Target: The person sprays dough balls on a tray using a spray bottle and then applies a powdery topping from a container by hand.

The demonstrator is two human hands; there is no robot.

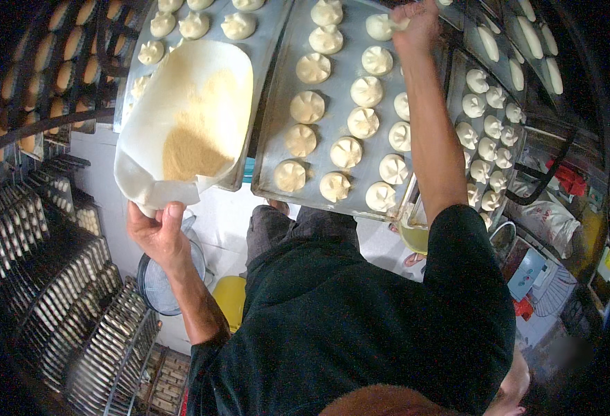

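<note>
My left hand (156, 232) grips the narrow end of a white scoop-shaped container (180, 118) holding tan crumbs. It is held up beside a metal baking tray (275, 125). The tray carries rows of round swirled dough pieces (346, 152). Those in the column nearest the scoop look tan-coated (307, 106); the rest are pale. My right arm reaches across the tray to its far end. There my right hand (416, 24) pinches one pale dough piece (380, 26).
Another tray of pale dough pieces (194, 24) lies at the upper left and one more (489, 139) at the right. Dark racks of baked goods (76, 312) fill the left side. Below are a round sieve (154, 281), a yellow container (230, 298) and a white sack (551, 218).
</note>
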